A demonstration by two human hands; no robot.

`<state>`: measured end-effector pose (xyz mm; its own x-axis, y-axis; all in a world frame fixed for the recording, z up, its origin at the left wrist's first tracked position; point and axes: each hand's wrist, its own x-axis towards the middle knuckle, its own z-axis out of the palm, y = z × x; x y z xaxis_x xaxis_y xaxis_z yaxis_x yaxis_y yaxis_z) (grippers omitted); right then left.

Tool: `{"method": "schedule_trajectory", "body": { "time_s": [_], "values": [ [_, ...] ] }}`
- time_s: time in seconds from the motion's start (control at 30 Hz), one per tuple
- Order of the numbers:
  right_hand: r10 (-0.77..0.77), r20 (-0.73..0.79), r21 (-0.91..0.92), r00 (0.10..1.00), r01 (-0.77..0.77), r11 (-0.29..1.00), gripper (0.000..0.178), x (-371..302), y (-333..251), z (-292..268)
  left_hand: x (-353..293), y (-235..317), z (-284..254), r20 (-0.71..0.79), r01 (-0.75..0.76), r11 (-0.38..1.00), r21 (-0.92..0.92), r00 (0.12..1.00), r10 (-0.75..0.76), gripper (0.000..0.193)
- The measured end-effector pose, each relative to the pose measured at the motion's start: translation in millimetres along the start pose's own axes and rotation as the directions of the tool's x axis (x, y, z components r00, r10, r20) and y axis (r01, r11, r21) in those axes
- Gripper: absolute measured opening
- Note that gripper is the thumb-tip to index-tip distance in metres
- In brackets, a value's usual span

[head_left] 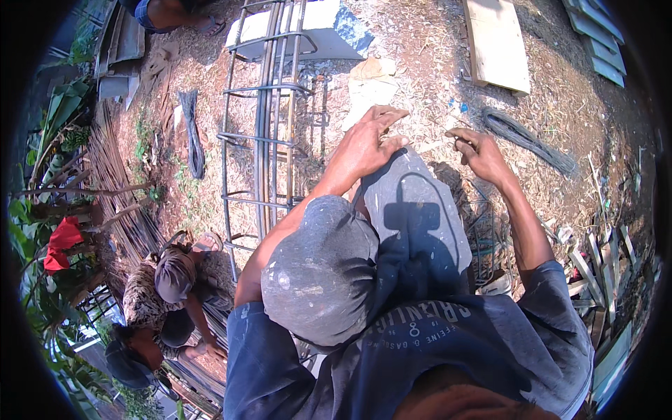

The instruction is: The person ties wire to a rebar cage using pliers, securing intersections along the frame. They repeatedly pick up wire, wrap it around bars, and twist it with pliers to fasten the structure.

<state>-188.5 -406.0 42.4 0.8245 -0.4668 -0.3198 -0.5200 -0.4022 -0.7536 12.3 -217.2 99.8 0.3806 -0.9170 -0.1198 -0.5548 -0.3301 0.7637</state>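
Note:
My left hand is held out just past my grey-trousered knee, its thumb and fingers apart with nothing visible between them. To the right, my right hand hovers over the ground, index finger and thumb forward and the other fingers curled in. Whether something small is in its pinch I cannot make out. A pale thin strip shows on the ground between the hands. Nearest the right hand lies a bundle of tie wire. Left of my left hand stretches a rebar cage of long bars and square stirrups.
A white block sits beneath the cage's far end. Wooden boards lie far right, with scrap wood nearer. Another wire bundle and long steel rods lie left. A person crouches lower left; another's leg shows far left.

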Motion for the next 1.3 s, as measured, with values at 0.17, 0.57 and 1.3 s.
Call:
{"method": "schedule_trajectory", "body": {
  "time_s": [0.17,0.57,1.3],
  "values": [
    [0.147,0.114,0.075,0.982,-0.156,0.985,0.031,41,-41,-7,31,-41,-14,-0.057,0.101,0.995,0.002,0.993,-0.101,0.042],
    [0.207,0.268,-0.086,0.941,-0.19,0.978,0.025,169,-49,-5,11,-126,-56,-0.724,0.453,0.891,0.03,0.624,-0.293,0.053],
    [-0.391,0.634,0.383,0.667,0.168,0.908,0.015,277,-195,84,-108,-251,-180,-0.428,0.756,0.341,-0.558,0.09,-0.899,0.054]
  ]
}}
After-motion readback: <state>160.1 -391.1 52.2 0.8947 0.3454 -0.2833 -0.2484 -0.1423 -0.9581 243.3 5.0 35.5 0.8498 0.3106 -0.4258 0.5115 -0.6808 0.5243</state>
